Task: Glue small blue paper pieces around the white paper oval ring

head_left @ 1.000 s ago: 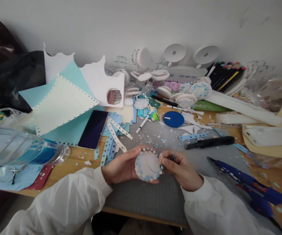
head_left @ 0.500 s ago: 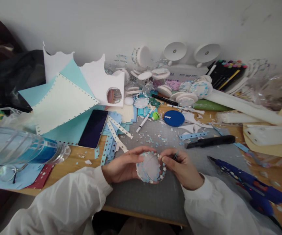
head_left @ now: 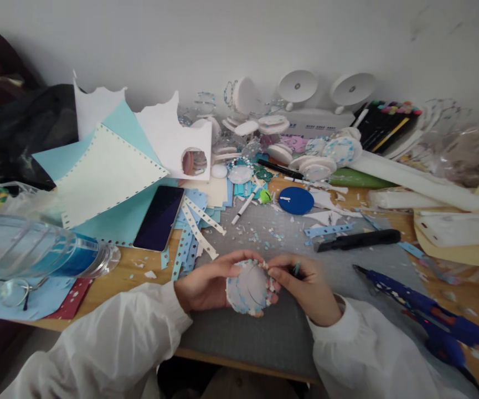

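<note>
A round white disc [head_left: 246, 285], its rim trimmed with small blue and white paper pieces, is held in my left hand [head_left: 206, 282]. The left thumb lies on its upper left edge and the other fingers go behind it. My right hand [head_left: 308, 288] is closed in a pinch at the disc's upper right rim. What sits between the right fingertips is too small to make out. A thin teal end [head_left: 296, 269] pokes out among the right fingers. Below both hands lies a grey cutting mat [head_left: 256, 338], strewn farther back with tiny paper bits [head_left: 264, 235].
A blue glue gun [head_left: 422, 310] and a black cutter knife [head_left: 359, 240] lie to the right. Behind are a blue oval disc [head_left: 296, 200] and several white discs [head_left: 245, 128]. Leftward are a phone [head_left: 159, 218], punched strips [head_left: 197, 227] and a water bottle [head_left: 35, 246].
The disc has shifted slightly left and down and turned a little in my left hand. My right hand has followed leftward, still pinching at its rim.
</note>
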A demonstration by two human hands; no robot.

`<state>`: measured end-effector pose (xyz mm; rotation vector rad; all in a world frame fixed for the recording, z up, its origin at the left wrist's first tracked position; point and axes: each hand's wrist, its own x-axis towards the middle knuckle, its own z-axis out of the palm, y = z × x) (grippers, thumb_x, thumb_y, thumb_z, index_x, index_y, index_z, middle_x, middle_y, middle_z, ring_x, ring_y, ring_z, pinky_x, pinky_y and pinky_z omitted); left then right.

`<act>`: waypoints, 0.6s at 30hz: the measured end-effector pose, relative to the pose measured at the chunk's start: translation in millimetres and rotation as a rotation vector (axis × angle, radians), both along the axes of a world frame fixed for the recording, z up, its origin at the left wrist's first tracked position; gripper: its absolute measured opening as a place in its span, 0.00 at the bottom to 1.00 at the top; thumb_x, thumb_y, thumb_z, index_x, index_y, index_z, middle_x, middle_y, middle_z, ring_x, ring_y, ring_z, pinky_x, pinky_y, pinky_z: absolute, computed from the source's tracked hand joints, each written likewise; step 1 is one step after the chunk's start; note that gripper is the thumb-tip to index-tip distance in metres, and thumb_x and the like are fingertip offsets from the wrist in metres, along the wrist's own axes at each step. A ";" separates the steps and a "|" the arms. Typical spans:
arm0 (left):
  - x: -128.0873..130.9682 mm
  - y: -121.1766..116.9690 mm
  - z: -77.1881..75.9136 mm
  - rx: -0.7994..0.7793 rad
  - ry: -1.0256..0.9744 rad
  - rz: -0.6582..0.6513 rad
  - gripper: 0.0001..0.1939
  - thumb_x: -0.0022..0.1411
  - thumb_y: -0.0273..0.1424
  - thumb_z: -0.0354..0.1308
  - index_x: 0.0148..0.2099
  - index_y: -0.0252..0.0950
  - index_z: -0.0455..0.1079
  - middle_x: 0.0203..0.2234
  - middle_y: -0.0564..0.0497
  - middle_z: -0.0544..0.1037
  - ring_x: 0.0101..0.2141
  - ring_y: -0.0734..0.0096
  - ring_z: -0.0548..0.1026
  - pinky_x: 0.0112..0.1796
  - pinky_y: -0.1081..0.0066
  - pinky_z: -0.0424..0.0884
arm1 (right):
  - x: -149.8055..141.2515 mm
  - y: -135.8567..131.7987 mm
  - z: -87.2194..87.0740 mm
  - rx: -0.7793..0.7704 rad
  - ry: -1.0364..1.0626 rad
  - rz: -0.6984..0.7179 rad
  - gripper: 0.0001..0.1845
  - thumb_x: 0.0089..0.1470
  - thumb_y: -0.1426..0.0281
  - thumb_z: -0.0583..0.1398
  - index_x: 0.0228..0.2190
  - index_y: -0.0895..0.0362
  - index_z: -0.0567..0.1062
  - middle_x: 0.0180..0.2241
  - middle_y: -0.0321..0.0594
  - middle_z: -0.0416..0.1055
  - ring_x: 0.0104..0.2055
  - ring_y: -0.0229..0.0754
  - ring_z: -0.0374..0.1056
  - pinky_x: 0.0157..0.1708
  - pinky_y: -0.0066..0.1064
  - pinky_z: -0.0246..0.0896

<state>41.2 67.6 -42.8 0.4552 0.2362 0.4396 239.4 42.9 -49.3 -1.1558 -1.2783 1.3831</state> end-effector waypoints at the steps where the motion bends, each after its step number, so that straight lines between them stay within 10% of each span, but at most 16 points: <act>1: 0.7 -0.6 -0.3 0.016 0.006 0.034 0.21 0.57 0.34 0.60 0.52 0.36 0.63 0.45 0.39 0.74 0.46 0.52 0.75 0.39 0.61 0.72 | 0.2 0.2 -0.3 0.011 -0.022 -0.031 0.13 0.50 0.57 0.64 0.29 0.55 0.77 0.18 0.35 0.70 0.20 0.36 0.64 0.20 0.27 0.60; 8: 3.1 -2.6 -7.2 0.284 0.168 0.382 0.18 0.57 0.30 0.62 0.50 0.39 0.65 0.45 0.45 0.75 0.42 0.62 0.75 0.39 0.68 0.70 | -1.1 -1.5 5.5 0.091 -0.102 -0.145 0.14 0.53 0.58 0.61 0.24 0.55 0.71 0.16 0.31 0.59 0.17 0.32 0.52 0.17 0.25 0.49; 18: 4.9 -4.0 -2.6 0.655 0.327 0.502 0.18 0.57 0.27 0.64 0.49 0.39 0.65 0.49 0.45 0.72 0.50 0.62 0.69 0.50 0.65 0.63 | -4.4 -17.3 7.0 0.458 -0.332 -0.166 0.06 0.51 0.71 0.63 0.32 0.53 0.71 0.31 0.36 0.68 0.16 0.28 0.52 0.15 0.25 0.48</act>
